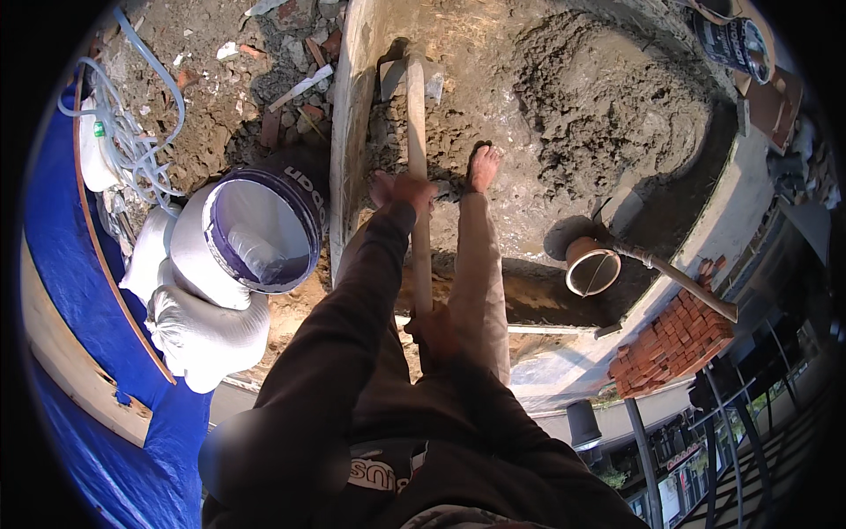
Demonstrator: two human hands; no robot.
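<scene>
A long wooden handle (417, 132) runs nearly straight away from my body, and both my hands are closed around it. My left hand (414, 190) grips it about midway, the forearm stretched forward. Close to my waist, my right hand (434, 331) wraps the near end, partly in shadow. At the far end, a grey metal blade (392, 81), like a hoe's, rests in wet mud beside a low wall (352, 115). My bare feet stand in the mud on either side of the handle. A heap of wet mud or mortar (608, 106) lies to the right.
On the left stand a white bucket with a dark rim (264, 231) and white sacks (207, 331). Coiled clear hose (132, 132) and rubble lie beyond. To the right are a small bucket (592, 267), another long-handled tool (687, 280), stacked bricks (674, 344) and a far bucket (736, 44).
</scene>
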